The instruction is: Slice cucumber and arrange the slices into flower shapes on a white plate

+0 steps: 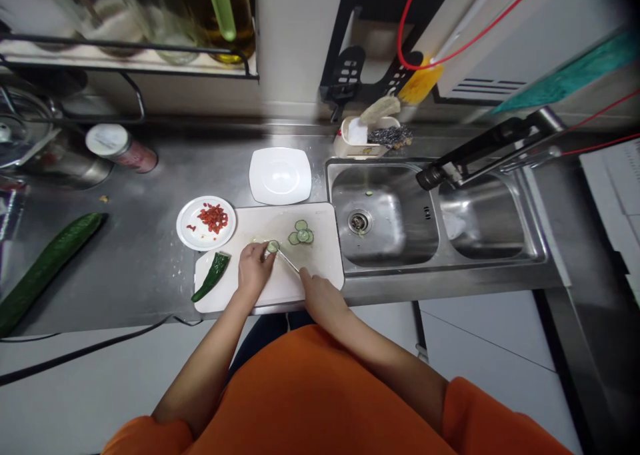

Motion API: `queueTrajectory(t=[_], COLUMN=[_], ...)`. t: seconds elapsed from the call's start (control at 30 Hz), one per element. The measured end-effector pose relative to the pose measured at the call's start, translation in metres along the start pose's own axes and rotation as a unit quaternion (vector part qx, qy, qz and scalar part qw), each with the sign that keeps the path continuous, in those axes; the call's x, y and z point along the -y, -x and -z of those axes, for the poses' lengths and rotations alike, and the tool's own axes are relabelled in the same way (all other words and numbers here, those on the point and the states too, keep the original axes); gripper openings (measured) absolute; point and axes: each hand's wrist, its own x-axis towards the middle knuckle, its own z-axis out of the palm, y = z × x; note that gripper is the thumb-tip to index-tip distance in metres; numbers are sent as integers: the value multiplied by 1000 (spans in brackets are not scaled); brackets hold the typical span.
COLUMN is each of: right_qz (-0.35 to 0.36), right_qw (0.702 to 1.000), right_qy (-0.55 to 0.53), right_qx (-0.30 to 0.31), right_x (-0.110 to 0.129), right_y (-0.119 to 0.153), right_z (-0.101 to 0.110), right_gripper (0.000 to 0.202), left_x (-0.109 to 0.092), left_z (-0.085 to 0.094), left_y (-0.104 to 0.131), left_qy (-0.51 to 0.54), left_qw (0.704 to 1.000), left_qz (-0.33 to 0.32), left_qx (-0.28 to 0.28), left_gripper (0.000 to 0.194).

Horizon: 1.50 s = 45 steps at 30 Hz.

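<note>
My left hand is closed, its fingers pinching a small pale-green cucumber slice above the white cutting board. In my right hand is a knife, seen as a thin metal line. Its tip reaches to the slice between my left fingers; whether it touches cannot be made out. Several cucumber slices lie grouped in a flower-like shape on the board's right half. A dark green cucumber piece with a cut end rests at the board's left edge.
A white plate with red goji-like berries overlaps the board's corner. Behind stands an empty square white dish. At right is a steel double sink; a whole cucumber and a can are at left.
</note>
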Motion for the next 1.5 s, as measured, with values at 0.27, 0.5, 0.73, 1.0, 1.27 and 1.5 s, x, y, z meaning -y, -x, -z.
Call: queueTrajectory(t=[0.27, 0.5, 0.73, 1.0, 1.27, 1.5], right_qz=[-9, -14, -10, -40, -47, -42], right_qw=[1000, 999, 999, 996, 995, 995], right_qy=[-13, -32, -31, -56, -64, -67], right_qx=[10, 18, 6, 55, 62, 66], right_x=[3, 9, 7, -14, -21, -24], right_y=[-2, -3, -3, 18, 24, 21], right_z=[2, 7, -3, -2, 0, -3], right_gripper=[40, 39, 39, 47, 47, 48], left_x=[0, -1, -4, -11, -4, -5], left_z=[-1, 0, 4, 12, 46, 52], left_y=[-1, -2, -5, -12, -22, -32], left_qy=[-7, -8, -15, 12, -55, -220], left_qw=[1000, 1000, 1000, 998, 989, 963], left_qz=[-7, -10, -9, 45, 131, 134], left_qx=[-4, -2, -1, 44, 33, 73], left_gripper=[30, 29, 24, 16, 20, 29])
